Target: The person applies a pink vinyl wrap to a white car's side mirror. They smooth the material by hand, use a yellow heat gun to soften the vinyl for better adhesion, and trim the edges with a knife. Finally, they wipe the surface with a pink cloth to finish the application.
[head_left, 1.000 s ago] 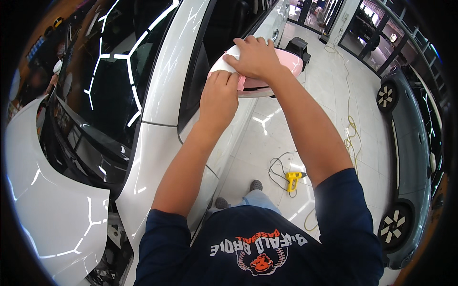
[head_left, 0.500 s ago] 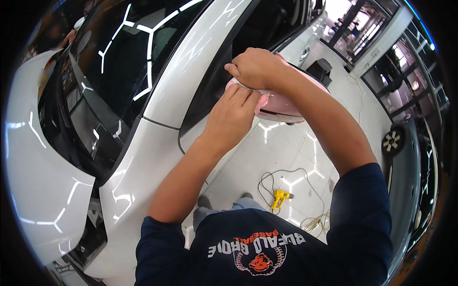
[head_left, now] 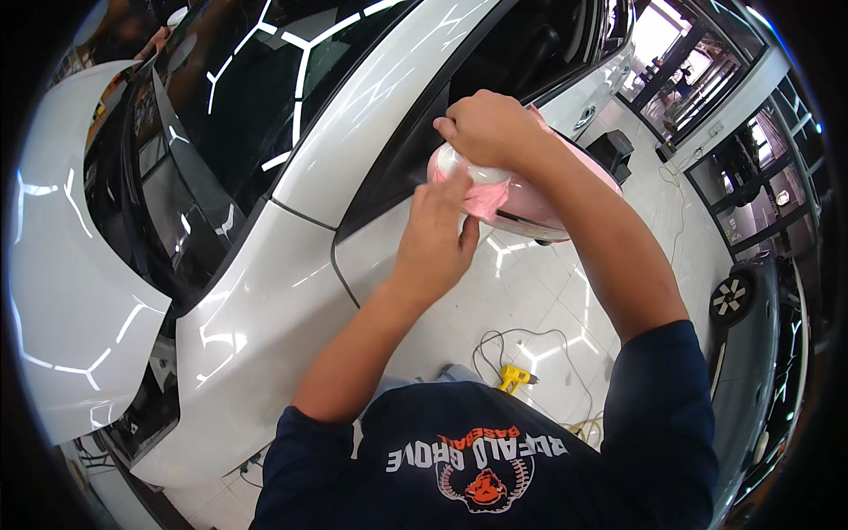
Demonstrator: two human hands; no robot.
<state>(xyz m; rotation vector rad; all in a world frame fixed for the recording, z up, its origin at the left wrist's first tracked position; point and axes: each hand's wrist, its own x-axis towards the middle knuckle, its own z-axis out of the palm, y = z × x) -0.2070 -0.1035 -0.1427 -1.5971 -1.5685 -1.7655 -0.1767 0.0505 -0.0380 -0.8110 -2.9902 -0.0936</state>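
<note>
A car's side mirror (head_left: 535,200) is covered in glossy pink film. Part of the film (head_left: 484,198) bunches and wrinkles at the end near the window, where a white patch (head_left: 484,175) shows. Above that patch is my right hand (head_left: 490,131), fingers curled down on the film at the mirror's top; the fingertips are hidden. Just below and left is my left hand (head_left: 435,231), its bent fingers touching the film's edge and slightly blurred. Its thumb stands apart from the fingers, beside the bunched film.
The white car (head_left: 265,327) fills the left side, its windshield (head_left: 238,88) dark. On the tiled floor lies a yellow heat gun (head_left: 514,378) with a looping cord. A dark container (head_left: 609,152) stands beyond the mirror. Another car (head_left: 746,371) is at the right. Part of another person's hand (head_left: 159,40) shows far left.
My left hand has dropped slightly away from my right, its fingers loosened. More white surface and the wrinkled film flap show between them. The whole view has shifted a little.
</note>
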